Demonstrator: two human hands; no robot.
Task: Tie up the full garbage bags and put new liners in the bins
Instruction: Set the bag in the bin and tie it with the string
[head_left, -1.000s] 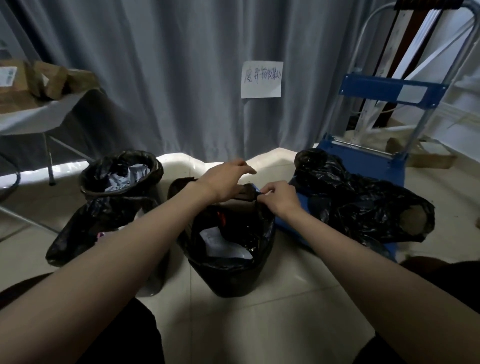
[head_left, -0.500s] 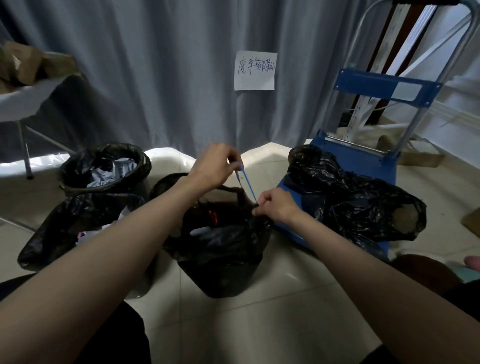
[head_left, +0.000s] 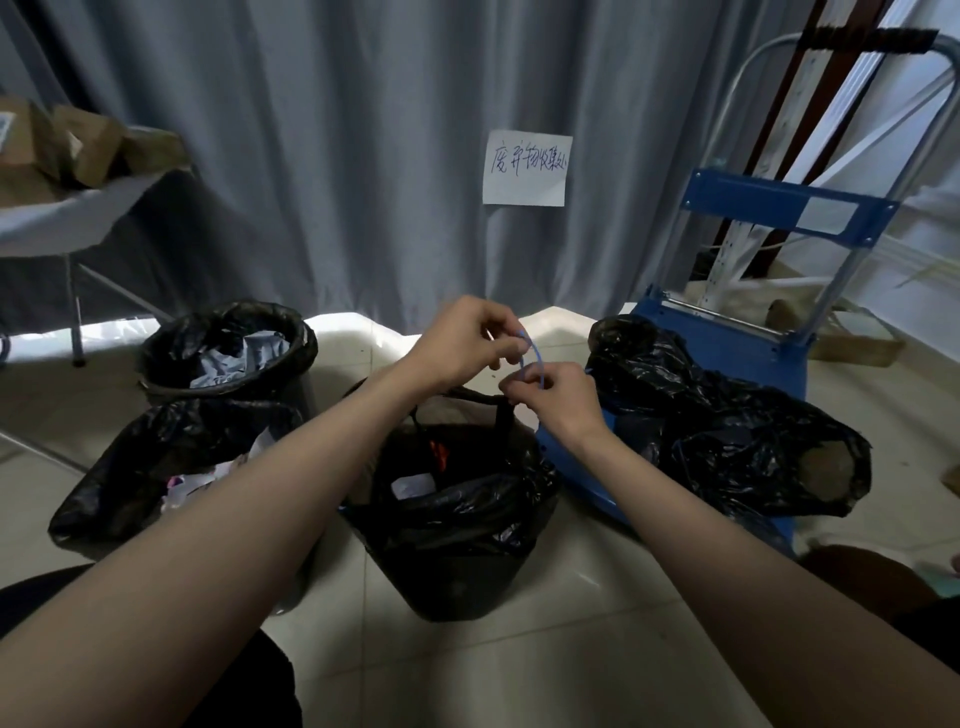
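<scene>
A bin lined with a black garbage bag (head_left: 457, 525) stands on the floor in the middle, its mouth open, with paper and something red inside. Above its far rim my left hand (head_left: 462, 345) and my right hand (head_left: 556, 397) are close together. Both pinch a thin blue drawstring (head_left: 535, 358) that arcs between them. At the back left a second lined bin (head_left: 228, 348) holds crumpled paper. A loose full black bag (head_left: 171, 467) lies in front of it. Another black bag (head_left: 727, 431) lies on the blue cart at the right.
A blue hand cart (head_left: 753, 332) with a metal handle stands at the right. A grey curtain (head_left: 337, 156) with a white handwritten paper note (head_left: 525, 169) hangs behind. A table (head_left: 62, 218) with cardboard boxes is at the back left. Pale tiled floor (head_left: 545, 665) lies in front.
Both hands have risen from the bin's rim, drawing the blue drawstring up. It was stretched straight half a second ago and now bends in a loop between hands that have come closer.
</scene>
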